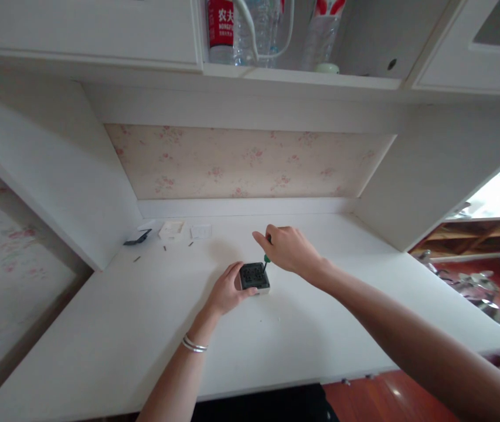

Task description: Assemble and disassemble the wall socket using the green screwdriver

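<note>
A small square box (254, 277) with a dark top face and white sides sits on the white desk (144, 328). My left hand (225, 291) grips its left side, fingers curled round it. My right hand (288, 248) is closed round a screwdriver (266, 258) with a green handle, held upright with its tip down at the box's right rear corner. A silver bangle is on my left wrist.
At the desk's back left lie a white plate (171, 230), a flat white cover (200, 231), a dark bracket (138, 237) and a few loose screws (165, 248). Water bottles (250, 29) stand on the shelf above. White side panels wall in the desk.
</note>
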Available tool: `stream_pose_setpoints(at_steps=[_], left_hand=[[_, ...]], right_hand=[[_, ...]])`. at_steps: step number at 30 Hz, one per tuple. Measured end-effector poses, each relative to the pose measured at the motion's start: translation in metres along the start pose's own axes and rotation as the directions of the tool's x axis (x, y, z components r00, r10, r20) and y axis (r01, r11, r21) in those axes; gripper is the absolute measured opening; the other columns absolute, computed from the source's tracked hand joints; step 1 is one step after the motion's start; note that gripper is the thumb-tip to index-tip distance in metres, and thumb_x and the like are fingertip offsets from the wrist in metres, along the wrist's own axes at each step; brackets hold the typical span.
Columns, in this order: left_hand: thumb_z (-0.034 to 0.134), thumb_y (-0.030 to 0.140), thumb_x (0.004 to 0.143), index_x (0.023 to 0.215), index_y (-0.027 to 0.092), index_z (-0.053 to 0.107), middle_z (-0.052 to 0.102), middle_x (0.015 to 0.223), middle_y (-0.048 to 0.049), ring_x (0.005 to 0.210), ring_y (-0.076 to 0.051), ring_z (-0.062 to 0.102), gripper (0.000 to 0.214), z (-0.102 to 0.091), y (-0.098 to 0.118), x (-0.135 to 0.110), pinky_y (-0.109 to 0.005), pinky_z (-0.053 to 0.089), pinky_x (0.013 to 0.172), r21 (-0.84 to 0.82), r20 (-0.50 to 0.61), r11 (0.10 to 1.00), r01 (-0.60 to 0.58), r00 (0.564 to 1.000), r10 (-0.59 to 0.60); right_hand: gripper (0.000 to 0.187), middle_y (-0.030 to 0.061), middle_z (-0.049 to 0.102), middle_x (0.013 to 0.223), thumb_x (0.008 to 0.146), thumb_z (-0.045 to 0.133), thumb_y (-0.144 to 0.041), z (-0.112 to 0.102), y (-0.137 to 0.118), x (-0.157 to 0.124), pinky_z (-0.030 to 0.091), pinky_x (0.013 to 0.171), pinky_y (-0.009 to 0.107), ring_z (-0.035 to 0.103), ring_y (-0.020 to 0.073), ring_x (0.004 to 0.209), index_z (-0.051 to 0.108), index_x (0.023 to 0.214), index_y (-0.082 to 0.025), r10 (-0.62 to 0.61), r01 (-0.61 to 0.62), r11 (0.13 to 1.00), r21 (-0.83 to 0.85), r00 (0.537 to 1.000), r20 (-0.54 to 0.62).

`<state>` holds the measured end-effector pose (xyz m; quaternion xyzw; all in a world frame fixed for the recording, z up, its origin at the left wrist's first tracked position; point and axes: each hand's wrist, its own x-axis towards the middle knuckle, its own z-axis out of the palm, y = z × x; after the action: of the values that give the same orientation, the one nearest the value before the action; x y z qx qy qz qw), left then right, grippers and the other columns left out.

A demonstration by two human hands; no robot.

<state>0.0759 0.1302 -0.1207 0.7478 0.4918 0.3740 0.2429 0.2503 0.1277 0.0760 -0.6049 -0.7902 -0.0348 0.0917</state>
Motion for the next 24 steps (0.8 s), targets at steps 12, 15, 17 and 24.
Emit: stream_pose_setpoints(at_steps=[12, 15, 17, 24], left_hand=[[0.069, 0.051, 0.072, 0.137, 0.02, 0.039, 0.042, 0.143, -0.0074, 0.132, -0.024, 0.04, 0.078, 0.001, -0.007, -0.003, -0.036, 0.031, 0.112, 0.04, 0.028, 0.999, 0.02, 0.999, -0.021], [0.068, 0.052, 0.072, 0.137, 0.02, 0.04, 0.042, 0.143, -0.0078, 0.131, -0.024, 0.04, 0.077, 0.001, -0.006, -0.004, -0.036, 0.031, 0.112, 0.039, 0.033, 0.999, 0.018, 0.999, -0.019], [0.068, 0.051, 0.072, 0.136, 0.02, 0.04, 0.042, 0.143, -0.0082, 0.131, -0.024, 0.04, 0.076, 0.0, -0.005, -0.004, -0.036, 0.031, 0.112, 0.036, 0.033, 0.999, 0.017, 0.999, -0.018], [0.071, 0.051, 0.069, 0.137, 0.02, 0.04, 0.042, 0.143, -0.0086, 0.132, -0.025, 0.04, 0.081, 0.001, -0.005, -0.004, -0.039, 0.031, 0.112, 0.004, 0.033, 0.999, 0.048, 0.998, -0.048]], right_hand=[[0.036, 0.0091, 0.07, 0.084, 0.08, 0.049, -0.042, -0.018, 0.025, 0.028, 0.039, 0.061, 0.028, 0.064, 0.0223, 0.074, 0.064, 0.104, -0.021, -0.07, 0.085, 0.996, -0.038, 0.952, 0.299], [0.039, 0.0077, 0.07, 0.075, 0.079, 0.05, -0.044, -0.02, 0.023, 0.028, 0.039, 0.058, 0.027, 0.063, 0.0197, 0.063, 0.064, 0.106, -0.019, -0.083, 0.093, 0.996, -0.009, 0.926, 0.37], [0.047, 0.0097, 0.068, 0.066, 0.082, 0.044, -0.052, -0.019, 0.021, 0.03, 0.04, 0.059, 0.03, 0.062, 0.0218, 0.062, 0.066, 0.1, -0.016, -0.026, 0.049, 0.998, -0.049, 0.918, 0.396], [0.041, 0.0105, 0.067, 0.067, 0.083, 0.044, -0.048, -0.016, 0.018, 0.038, 0.037, 0.058, 0.029, 0.062, 0.0226, 0.068, 0.065, 0.099, -0.016, -0.096, 0.135, 0.987, -0.087, 0.929, 0.358]])
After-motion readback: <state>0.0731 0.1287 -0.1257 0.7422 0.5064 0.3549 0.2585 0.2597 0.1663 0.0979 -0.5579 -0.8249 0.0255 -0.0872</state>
